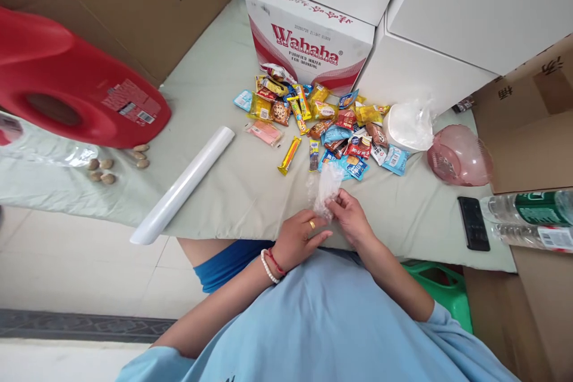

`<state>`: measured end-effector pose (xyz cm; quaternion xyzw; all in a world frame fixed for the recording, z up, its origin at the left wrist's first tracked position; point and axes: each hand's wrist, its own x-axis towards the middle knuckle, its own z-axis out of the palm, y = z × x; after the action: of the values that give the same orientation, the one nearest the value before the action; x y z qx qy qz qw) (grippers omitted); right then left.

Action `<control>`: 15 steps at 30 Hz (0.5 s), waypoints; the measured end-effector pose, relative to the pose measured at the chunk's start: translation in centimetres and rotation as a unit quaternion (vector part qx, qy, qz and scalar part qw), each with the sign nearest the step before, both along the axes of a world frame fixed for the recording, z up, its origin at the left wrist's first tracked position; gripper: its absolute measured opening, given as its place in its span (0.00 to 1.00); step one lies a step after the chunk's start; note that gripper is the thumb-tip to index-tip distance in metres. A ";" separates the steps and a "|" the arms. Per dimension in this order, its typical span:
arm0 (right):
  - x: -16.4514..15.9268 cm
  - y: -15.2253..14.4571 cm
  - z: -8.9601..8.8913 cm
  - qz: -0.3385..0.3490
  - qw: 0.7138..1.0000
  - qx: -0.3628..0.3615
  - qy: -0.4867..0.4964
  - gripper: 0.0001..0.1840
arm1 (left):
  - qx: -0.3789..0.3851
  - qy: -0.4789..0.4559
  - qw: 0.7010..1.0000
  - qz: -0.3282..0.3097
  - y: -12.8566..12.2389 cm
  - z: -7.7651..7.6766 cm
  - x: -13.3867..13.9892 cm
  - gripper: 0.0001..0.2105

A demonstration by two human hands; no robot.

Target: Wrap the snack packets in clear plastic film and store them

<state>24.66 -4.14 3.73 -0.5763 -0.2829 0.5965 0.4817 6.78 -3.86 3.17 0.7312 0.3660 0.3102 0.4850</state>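
Observation:
A crumpled clear plastic bag (329, 185) lies at the table's near edge, right in front of my body. My right hand (351, 218) pinches its near end between thumb and fingers. From the other side my left hand (298, 239), with a gold ring and bracelets, has its fingertips closed at the same end of the bag; the exact grip is partly hidden. Just beyond the bag lie a pile of wrapped snacks (344, 119), including blue packets (356, 166), a small dark-and-yellow bar (313, 155) and a yellow stick-shaped packet (289, 156).
A white roll (183, 185) lies diagonally to the left, near a red jug (89, 83) and several nuts (107, 178). Rightward are a white container (405, 128), a pink bowl (461, 155), a phone (473, 224) and plastic bottles (537, 209). A Wahaha carton (308, 42) stands behind.

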 end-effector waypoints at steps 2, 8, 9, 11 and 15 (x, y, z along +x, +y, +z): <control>-0.3 0.5 -0.3 -0.009 0.999 0.039 -0.035 0.19 | -0.037 0.004 0.995 0.095 0.2 -0.3 0.2 0.13; -0.1 0.3 -0.1 0.058 0.996 0.040 -0.063 0.18 | -0.194 -0.044 0.949 0.246 3.2 -1.0 -0.4 0.20; 0.1 0.2 0.0 0.038 0.998 0.032 -0.048 0.19 | -0.229 -0.057 0.946 0.223 3.6 -1.1 -0.7 0.20; 0.9 0.0 0.2 -0.011 1.000 0.017 -0.015 0.22 | -0.290 -0.097 0.931 0.197 4.3 -1.3 -1.3 0.22; 3.9 -0.8 0.0 -0.055 0.998 -0.015 0.017 0.24 | -0.387 -0.205 0.883 0.171 4.7 -1.4 -2.3 0.24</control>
<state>28.54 -4.94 3.72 -0.5877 -0.2338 0.5830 0.5100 4.43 0.84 1.80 0.3318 0.4689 0.3650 0.7326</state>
